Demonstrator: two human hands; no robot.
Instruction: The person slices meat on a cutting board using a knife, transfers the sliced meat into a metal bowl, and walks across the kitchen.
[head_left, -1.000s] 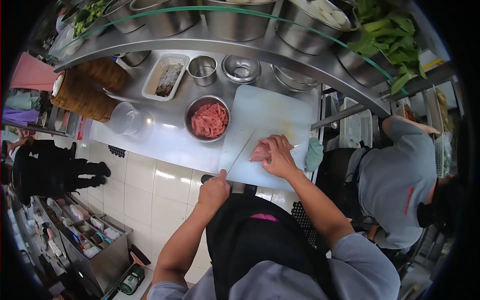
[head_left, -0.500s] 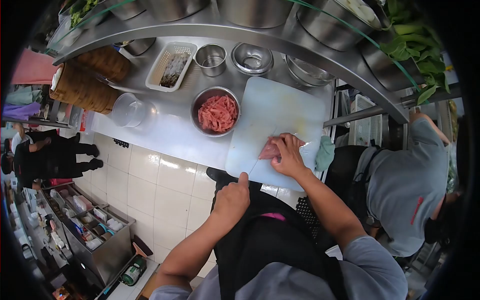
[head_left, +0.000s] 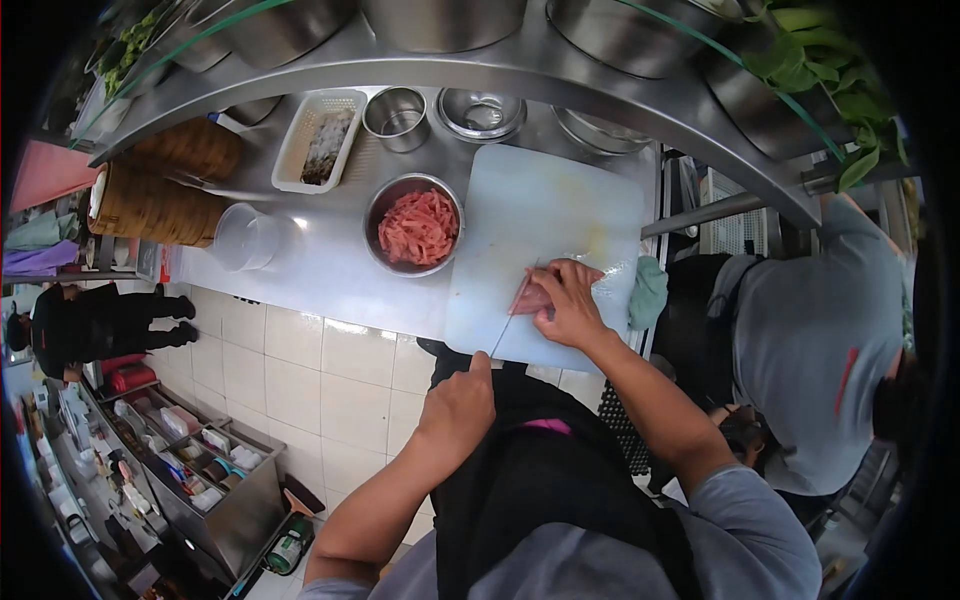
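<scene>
A thin-bladed knife (head_left: 503, 338) is in my left hand (head_left: 458, 405), whose fingers are wrapped round the handle. Its blade stands against the left end of a piece of raw pink meat (head_left: 535, 297). My right hand (head_left: 575, 305) presses that meat down on the white cutting board (head_left: 540, 205), fingers curled over it and thumb at the near side. Part of the meat is hidden under these fingers. Left of the board, a steel bowl (head_left: 372, 240) holds a heap of cut meat strips (head_left: 418, 228).
Behind the bowl stand a white basket (head_left: 285, 165) with grey pieces inside, a steel pot (head_left: 398, 120) and stacked steel bowls (head_left: 480, 115). A clear plastic tub (head_left: 245, 238) and a green cloth (head_left: 648, 292) flank the work area. A steel shelf (head_left: 450, 65) overhangs. A co-worker (head_left: 810, 350) is at right.
The view has shifted slightly, moving the board and bowl left and up in the picture. Both hands remain at the meat, and the knife blade now lies along its left end.
</scene>
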